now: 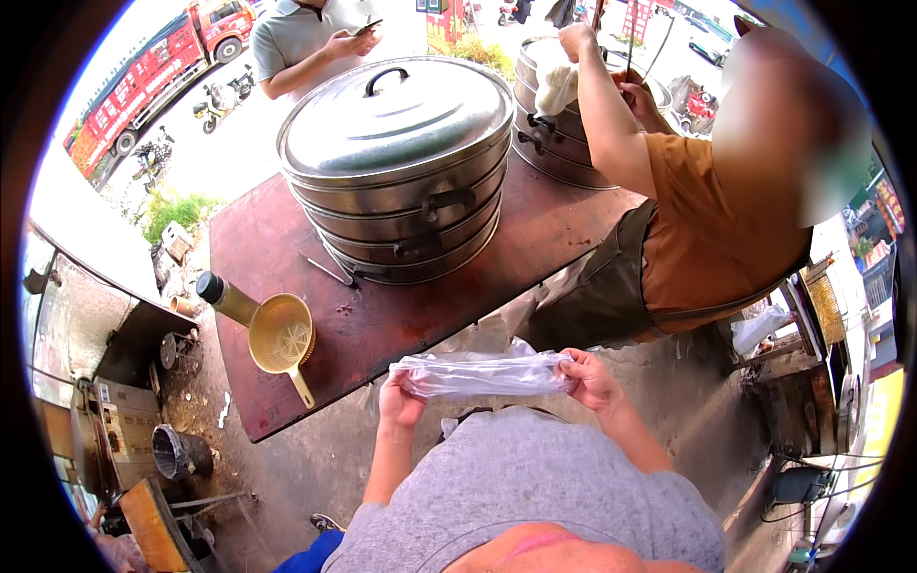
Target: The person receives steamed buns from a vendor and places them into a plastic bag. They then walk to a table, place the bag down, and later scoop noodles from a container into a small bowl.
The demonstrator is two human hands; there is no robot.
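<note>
A clear, crumpled plastic bag (485,374) is stretched sideways in front of my body. My left hand (401,399) is closed on its left end, and my right hand (590,379) grips the right end. Beyond the bag lies the near edge of a reddish-brown table (411,320). On it stands a large stacked metal steamer (401,205) with a domed lid (396,119). A yellow plastic strainer ladle (281,334) rests at the table's left end, beside a dark-capped bottle (227,298). A thin metal tool (325,267) lies by the steamer's base.
At right, a co-worker in an orange-brown shirt (702,224) reaches over a second steamer (554,143), a whitish cloth (556,88) near their arm. Another person (310,48) holds a phone behind the table. A bucket (181,451) stands on the floor at left.
</note>
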